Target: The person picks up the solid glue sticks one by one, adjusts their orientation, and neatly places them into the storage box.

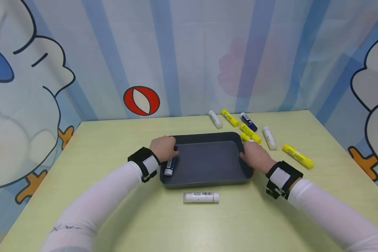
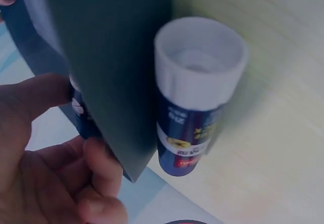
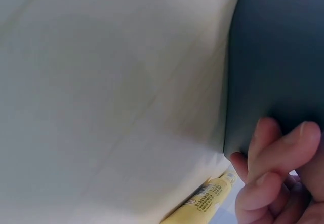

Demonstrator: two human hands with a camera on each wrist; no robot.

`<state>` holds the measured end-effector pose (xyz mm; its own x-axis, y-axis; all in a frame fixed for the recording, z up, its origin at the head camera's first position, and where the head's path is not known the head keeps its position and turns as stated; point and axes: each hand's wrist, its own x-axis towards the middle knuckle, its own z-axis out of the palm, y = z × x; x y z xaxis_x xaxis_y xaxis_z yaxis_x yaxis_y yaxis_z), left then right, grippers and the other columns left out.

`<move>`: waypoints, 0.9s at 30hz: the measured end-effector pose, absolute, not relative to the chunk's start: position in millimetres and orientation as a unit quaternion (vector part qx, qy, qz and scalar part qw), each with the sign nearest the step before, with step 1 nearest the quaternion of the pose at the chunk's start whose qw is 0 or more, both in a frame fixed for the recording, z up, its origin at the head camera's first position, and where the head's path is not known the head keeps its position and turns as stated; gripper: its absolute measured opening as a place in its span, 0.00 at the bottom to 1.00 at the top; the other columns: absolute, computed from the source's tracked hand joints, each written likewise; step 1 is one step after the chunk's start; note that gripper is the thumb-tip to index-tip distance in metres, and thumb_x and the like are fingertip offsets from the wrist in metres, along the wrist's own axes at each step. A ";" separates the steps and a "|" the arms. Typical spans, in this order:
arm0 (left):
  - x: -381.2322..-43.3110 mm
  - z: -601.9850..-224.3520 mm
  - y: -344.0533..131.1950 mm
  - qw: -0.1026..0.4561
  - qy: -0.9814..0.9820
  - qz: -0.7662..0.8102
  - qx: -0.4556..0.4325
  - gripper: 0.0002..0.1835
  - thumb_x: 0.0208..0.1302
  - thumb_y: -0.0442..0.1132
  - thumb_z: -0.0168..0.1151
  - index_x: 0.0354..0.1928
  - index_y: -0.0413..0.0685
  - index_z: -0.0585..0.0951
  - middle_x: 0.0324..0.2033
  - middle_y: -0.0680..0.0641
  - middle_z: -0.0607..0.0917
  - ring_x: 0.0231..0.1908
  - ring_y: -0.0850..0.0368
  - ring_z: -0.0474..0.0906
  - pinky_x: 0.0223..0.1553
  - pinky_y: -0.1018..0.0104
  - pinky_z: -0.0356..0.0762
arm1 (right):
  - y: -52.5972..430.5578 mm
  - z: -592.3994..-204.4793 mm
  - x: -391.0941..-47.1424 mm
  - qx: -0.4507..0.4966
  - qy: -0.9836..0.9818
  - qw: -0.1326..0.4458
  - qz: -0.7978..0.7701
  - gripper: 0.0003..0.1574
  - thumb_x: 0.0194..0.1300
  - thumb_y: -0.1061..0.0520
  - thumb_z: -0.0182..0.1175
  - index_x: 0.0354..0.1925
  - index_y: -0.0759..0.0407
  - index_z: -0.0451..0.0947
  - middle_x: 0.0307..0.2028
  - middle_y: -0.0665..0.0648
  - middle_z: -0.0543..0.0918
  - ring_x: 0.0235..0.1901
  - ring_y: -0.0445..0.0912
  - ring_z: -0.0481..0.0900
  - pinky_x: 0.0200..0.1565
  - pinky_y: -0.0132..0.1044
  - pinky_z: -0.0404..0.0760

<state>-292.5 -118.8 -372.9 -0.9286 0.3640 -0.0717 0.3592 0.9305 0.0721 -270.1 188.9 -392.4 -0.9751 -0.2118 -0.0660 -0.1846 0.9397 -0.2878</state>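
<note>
Left hand (image 1: 163,148) and right hand (image 1: 259,156) both grasp the dark tray (image 1: 208,161), one at each short side, presumably to keep it level; it is mid-bench (image 1: 239,220), though I cannot tell whether it rests there. Left thumb lies against a navy tube (image 1: 171,164) inside, perhaps checking a roll. Left wrist view: another navy tube (image 2: 187,102) just outside the tray wall, contact unclear. White tube (image 1: 201,197) lies near the front edge, roughly parallel. Yellow tubes (image 1: 297,156) and others lie beyond and right, angles showing no evident order.
</note>
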 end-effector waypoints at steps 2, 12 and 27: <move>-294.2 -376.8 -117.1 0.031 0.982 0.001 0.189 0.14 0.62 0.45 0.67 0.23 0.46 0.77 0.16 0.52 0.73 0.19 0.57 0.71 0.19 0.64 0.67 | 189.2 -392.2 -269.8 -0.102 0.984 0.047 -0.141 0.12 0.68 0.61 0.57 0.35 0.72 0.75 0.22 0.58 0.75 0.21 0.48 0.76 0.23 0.35 0.74; -296.9 -381.8 -105.7 0.018 0.976 -0.089 0.200 0.17 0.59 0.41 0.67 0.15 0.50 0.74 0.13 0.52 0.75 0.17 0.58 0.74 0.20 0.60 0.74 | 189.7 -389.9 -267.6 -0.105 0.983 0.047 -0.143 0.11 0.69 0.62 0.57 0.36 0.73 0.75 0.22 0.58 0.75 0.21 0.48 0.75 0.23 0.36 0.74; -292.6 -383.1 -111.1 -0.026 0.973 -0.092 0.211 0.06 0.58 0.36 0.63 0.25 0.44 0.81 0.24 0.43 0.80 0.28 0.50 0.79 0.25 0.54 0.79 | 190.4 -391.8 -268.2 -0.116 0.982 0.038 -0.143 0.10 0.68 0.63 0.57 0.36 0.73 0.75 0.23 0.58 0.75 0.22 0.48 0.75 0.25 0.37 0.74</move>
